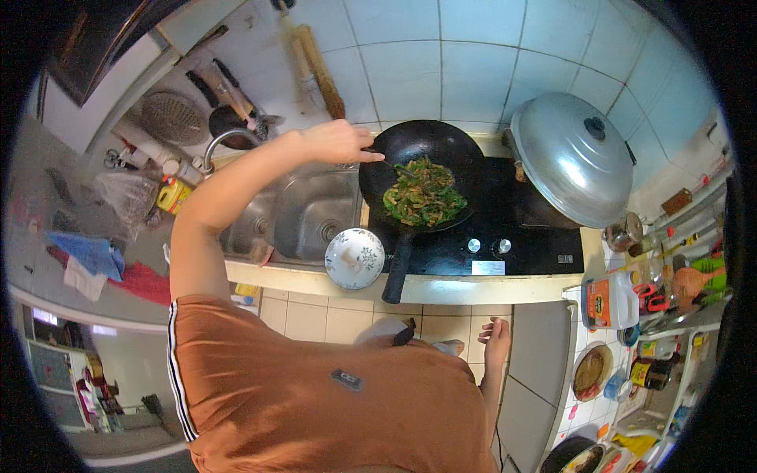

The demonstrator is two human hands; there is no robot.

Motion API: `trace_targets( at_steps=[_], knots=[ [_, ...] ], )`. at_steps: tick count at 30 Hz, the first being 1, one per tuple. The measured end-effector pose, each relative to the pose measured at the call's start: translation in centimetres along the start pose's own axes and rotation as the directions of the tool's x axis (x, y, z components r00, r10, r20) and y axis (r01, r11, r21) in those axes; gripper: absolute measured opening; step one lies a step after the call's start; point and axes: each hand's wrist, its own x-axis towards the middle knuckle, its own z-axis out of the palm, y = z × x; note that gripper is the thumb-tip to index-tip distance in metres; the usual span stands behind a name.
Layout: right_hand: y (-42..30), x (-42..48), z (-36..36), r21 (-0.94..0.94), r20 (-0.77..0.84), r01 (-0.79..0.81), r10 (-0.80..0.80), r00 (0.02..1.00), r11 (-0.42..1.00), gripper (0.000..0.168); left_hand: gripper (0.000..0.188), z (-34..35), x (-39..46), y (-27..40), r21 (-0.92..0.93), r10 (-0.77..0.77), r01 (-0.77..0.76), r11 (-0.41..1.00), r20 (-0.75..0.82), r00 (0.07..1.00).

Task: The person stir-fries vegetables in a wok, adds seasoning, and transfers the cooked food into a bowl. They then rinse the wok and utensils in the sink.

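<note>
My left hand [340, 142] reaches over the left rim of a black wok [426, 139] and grips the handle of a dark cooking utensil [405, 171]. The utensil's far end is buried in chopped green vegetables mixed with small brown pieces [423, 198]; its shape there is hidden. The wok sits on a black glass cooktop [497, 201], its long dark handle [399, 269] pointing towards me. Left of that handle, a white bowl with a leaf pattern [355, 258] stands at the counter's front edge. My right hand [495, 338] hangs low beside my body, holding nothing, fingers loosely bent.
A double steel sink [313, 207] with a faucet [227, 139] lies left of the cooktop. A large domed metal lid [573, 159] leans at the cooktop's back right. On the right, a tiled counter [582, 331] bears a plastic jug [612, 301], bottles and a brown dish [593, 369].
</note>
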Motion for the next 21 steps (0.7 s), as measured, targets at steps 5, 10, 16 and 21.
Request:
trace_targets(
  at_steps=[5,10,16,21],
  knots=[
    [0.9,0.8,-0.4,0.017,0.062,-0.040,0.038,0.997,0.999,0.032,0.034,-2.2,-4.0,4.0,-0.006,-0.344,0.344,0.939,0.001,0.939],
    [1.4,0.1,-1.3,-0.014,0.102,-0.068,0.069,0.992,0.998,0.035,0.017,1.2,-3.4,10.3,-0.029,-0.428,0.469,0.883,0.360,0.829],
    [1.9,0.1,-1.7,0.022,0.151,-0.108,0.104,0.983,0.994,0.034,0.036,4.2,1.7,13.9,-0.205,-0.786,0.820,0.534,0.237,0.571],
    [1.9,0.5,-3.0,-0.022,0.100,-0.073,0.075,0.992,0.997,0.035,0.043,-5.5,1.3,15.6,-0.221,-0.748,0.839,0.497,0.381,0.544]
  ],
)
